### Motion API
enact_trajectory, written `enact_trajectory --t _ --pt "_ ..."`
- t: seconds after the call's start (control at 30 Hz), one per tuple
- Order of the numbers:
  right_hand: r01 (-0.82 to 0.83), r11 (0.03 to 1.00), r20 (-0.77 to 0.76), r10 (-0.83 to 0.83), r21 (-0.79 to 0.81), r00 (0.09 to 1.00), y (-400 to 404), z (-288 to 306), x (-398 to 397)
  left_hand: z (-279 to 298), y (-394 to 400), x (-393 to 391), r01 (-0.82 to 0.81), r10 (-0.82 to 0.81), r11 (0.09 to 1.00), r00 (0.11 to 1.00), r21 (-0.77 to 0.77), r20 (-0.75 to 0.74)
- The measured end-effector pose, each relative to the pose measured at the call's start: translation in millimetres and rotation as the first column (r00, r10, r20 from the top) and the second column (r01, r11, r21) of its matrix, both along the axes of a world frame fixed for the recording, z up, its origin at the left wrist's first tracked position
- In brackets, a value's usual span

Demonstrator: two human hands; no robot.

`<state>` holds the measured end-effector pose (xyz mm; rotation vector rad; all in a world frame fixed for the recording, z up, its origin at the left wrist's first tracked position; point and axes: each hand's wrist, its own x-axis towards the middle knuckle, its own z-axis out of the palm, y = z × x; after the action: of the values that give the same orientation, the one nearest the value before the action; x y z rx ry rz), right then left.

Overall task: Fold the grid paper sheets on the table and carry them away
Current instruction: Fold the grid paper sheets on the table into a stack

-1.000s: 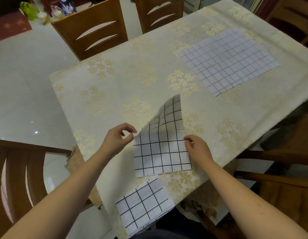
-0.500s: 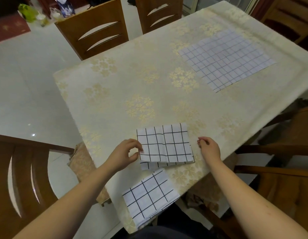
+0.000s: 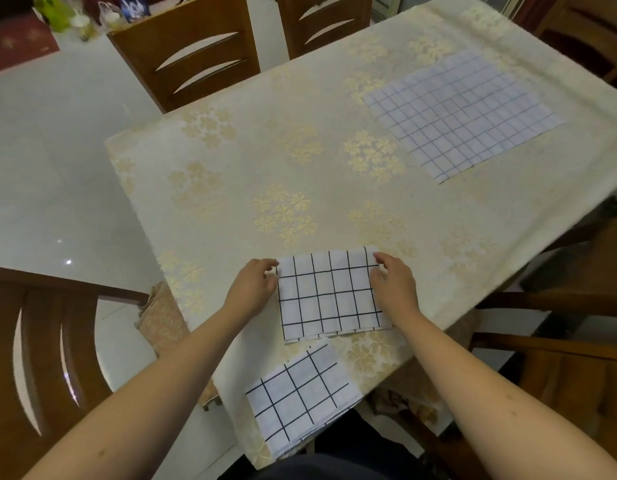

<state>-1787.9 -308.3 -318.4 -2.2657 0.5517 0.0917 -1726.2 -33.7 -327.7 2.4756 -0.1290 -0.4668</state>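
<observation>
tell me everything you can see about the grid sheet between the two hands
The folded grid sheet is white with bold black lines in large squares, and looks like thin paper or cloth. It lies flat on the floral tablecloth near the table's near edge, with a lower layer peeking out along its near edge. The left hand holds its far left corner; the right hand pinches its far right corner.

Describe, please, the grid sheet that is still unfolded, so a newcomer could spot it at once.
Start at the table with the floral cloth and look to its far right part. The unfolded sheet lies flat there, far larger and finer-lined than the two folded ones near the person.
</observation>
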Motion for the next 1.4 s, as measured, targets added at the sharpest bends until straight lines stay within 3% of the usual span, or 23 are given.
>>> enact_trajectory --t 0.13,0.3,0.47,0.6,0.87,1.03,1.17,1.27,1.33,1.4 --pt "-0.235 0.959 -0.015 0.236 -0.158 0.972 18.1 -0.3 26.1 -8.2 -14.6 18.3 -0.014 0.014 0.999 1.000 0.045 -0.007" --pt "-0.311 0.899 -0.204 0.256 -0.310 0.945 24.0 -4.9 64.8 -13.7 -24.5 38.2 -0.104 0.108 0.990 0.994 0.090 -0.035" --pt "-0.524 0.788 -0.407 0.384 -0.324 0.829 15.2 -4.8 93.3 -8.9 -23.7 52.4 0.001 0.010 0.990 0.997 0.141 -0.081" --pt "-0.644 0.716 -0.450 0.497 -0.271 0.742 8.7 -1.5 101.5 1.0 -21.4 53.7 0.060 -0.059 0.998 0.997 0.016 -0.048" --pt "-0.554 0.831 -0.392 0.494 -0.049 0.776 -14.4 5.4 111.3 12.0 -14.6 56.0 0.027 -0.028 0.998 1.000 -0.058 -0.012" --pt "-0.605 0.791 -0.390 0.586 0.088 0.710 -27.1 14.1 110.8 13.9 -13.1 61.6 0.023 -0.021 0.996 1.000 -0.089 0.019" --pt "-0.513 0.853 -0.322 0.513 0.091 0.796 -36.0 14.4 107.3 15.8 -16.2 66.8 -0.058 0.059 0.989 0.998 -0.139 0.002" --pt "-0.392 0.914 -0.244 0.406 0.103 0.881 -42.3 12.7 101.9 16.9 -25.1 66.8 -0.197 0.164 0.948 0.975 -0.248 -0.149" --pt "-0.352 0.928 -0.211 0.371 0.125 0.904 -45.5 11.5 97.7 14.9 -30.5 63.6 -0.277 0.185 0.918 0.933 -0.286 -0.308" --pt "-0.351 0.924 -0.207 0.377 0.151 0.903 -48.2 11.0 93.6 9.8 -34.2 58.3 -0.297 0.191 0.915 0.916 -0.274 -0.354"
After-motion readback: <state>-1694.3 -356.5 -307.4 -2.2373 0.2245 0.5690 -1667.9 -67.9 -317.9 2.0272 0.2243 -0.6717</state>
